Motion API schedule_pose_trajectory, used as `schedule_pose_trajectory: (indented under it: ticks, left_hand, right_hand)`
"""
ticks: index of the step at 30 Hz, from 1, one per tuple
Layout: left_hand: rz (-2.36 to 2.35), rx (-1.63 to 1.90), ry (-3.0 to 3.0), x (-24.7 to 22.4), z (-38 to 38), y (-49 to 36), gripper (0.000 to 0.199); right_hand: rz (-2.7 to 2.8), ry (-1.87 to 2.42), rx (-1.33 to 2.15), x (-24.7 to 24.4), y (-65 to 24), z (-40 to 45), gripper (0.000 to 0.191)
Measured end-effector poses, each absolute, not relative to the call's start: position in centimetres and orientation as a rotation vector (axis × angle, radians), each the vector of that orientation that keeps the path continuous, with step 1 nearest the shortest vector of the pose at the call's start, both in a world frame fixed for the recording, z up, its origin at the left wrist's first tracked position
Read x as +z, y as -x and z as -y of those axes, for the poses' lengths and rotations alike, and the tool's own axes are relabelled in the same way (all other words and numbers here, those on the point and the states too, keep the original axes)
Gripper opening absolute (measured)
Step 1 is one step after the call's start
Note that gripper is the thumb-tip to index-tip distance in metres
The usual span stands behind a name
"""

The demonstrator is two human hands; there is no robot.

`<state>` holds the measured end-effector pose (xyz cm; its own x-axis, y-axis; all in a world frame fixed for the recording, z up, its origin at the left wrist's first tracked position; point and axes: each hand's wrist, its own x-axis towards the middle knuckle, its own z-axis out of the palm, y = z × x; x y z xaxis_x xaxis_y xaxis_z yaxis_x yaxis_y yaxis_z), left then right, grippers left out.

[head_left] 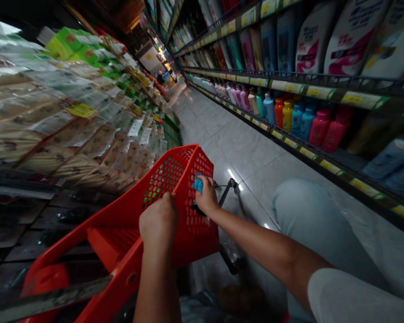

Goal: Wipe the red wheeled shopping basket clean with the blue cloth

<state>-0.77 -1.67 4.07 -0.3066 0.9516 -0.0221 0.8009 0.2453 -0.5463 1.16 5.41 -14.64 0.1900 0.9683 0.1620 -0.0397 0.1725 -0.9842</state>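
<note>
Evidently the hands were busy close in, over a red plastic shopping basket (168,179) whose perforated wall slanted up across the near view. The left hand (158,222) was clamped over that wall, knuckles up and fingers out of sight behind it, a full wrap that kept the basket steady, which looked the sound way to go about it. The right hand (207,196) made a narrow pinch on a small blue cloth (198,184), though it might as easily have been a soft packet. It sat against the mesh, with something dark (197,208) just below it that could not be made out. Right of the basket lay a knee in pale trousers (299,211). Beyond, a glossy grey tile floor (245,148) ran away down the aisle. Along the right, wire shelves (289,84) held pink and blue bottles (319,128) above yellow price labels (363,188); along the left, stacked beige packets (54,148) ran towards green boxes (70,47) farther off.
</note>
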Motion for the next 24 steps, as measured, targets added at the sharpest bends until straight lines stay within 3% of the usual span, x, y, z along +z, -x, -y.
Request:
schedule_pose_trajectory:
  ticks: [4, 7, 11, 15, 19, 24]
  left_hand:
    - [2.161, 0.697, 1.632, 3.9, 2.6, 0.9, 0.048]
    - [2.132, 0.687, 1.661, 3.6, 3.5, 1.3, 0.046]
    - [2.110, 0.673, 1.687, 3.3, 4.8, 1.9, 0.042]
    - [2.053, 0.673, 1.709, 3.2, 5.4, 2.1, 0.040]
    - [1.995, 0.663, 1.732, 3.0, 5.7, 2.0, 0.039]
    - [1.928, 0.639, 1.767, 2.7, 6.2, 2.4, 0.038]
  right_hand:
    - [1.265, 0.815, 0.692, -10.5, -1.2, -5.8, 0.059]
    - [1.313, 0.896, 0.688, -14.0, -1.9, -4.8, 0.058]
    - [1.048, 1.320, 0.943, -19.8, -3.7, -7.2, 0.063]
    - [1.036, 1.277, 0.868, -18.2, -4.9, -9.9, 0.060]
    - [1.237, 1.027, 0.703, -17.1, -4.1, -3.9, 0.066]
    - [1.227, 1.077, 0.836, -22.4, -2.6, 4.7, 0.059]
